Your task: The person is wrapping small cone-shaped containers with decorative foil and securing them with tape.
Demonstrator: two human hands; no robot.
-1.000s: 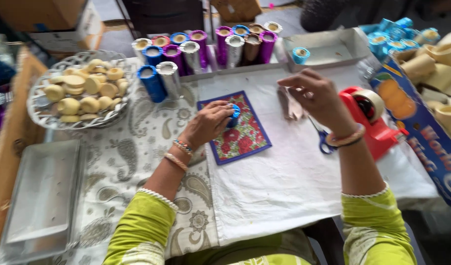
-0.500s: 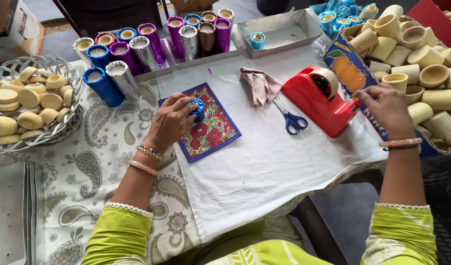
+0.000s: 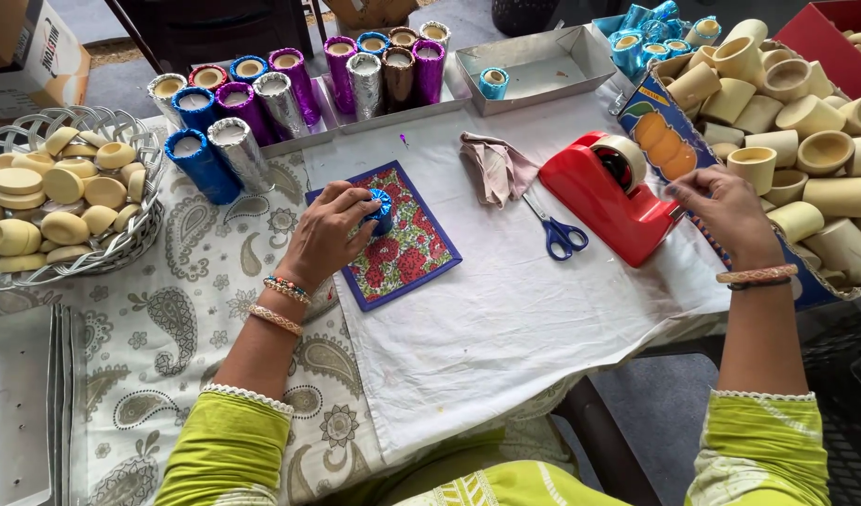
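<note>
Gripping blue foil cup (image 3: 381, 208), mostly hidden by left hand (image 3: 329, 234), on floral mat (image 3: 402, 245)

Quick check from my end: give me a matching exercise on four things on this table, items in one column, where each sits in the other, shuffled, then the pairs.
Things:
1. scissors
2. tape dispenser
3. small blue foil cup
4. wire basket

Places:
A. far left, holding pale round pieces
B. under the left hand, on the floral mat
C. on the white cloth, left of the red dispenser
D. beside the right hand, by the printed box

Pairs: 1-C, 2-D, 3-B, 4-A
</note>
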